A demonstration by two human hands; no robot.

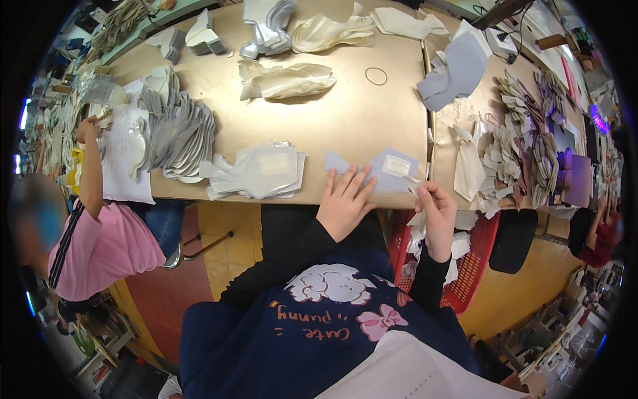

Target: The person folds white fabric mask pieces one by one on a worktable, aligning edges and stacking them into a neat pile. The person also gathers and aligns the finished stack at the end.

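Note:
A flat light-grey cut piece [372,167] with a cream rectangular patch [397,165] lies at the table's near edge. My left hand [345,203] rests on it with the fingers spread, pressing its lower middle. At the piece's right end, my right hand [436,214] pinches a thin whitish strip [413,184]; whether the strip is still attached to the piece I cannot tell. To the left of my left hand sits a stack of similar pale pieces [256,173], the top one bearing a patch too.
Fanned grey pieces [179,130] lie farther left, and cream bundles [286,81] lie behind. A rubber band [376,76] rests on the table [372,113]. Below the right edge stands a red basket [475,266] holding white scraps. A co-worker in pink [109,249] works at left.

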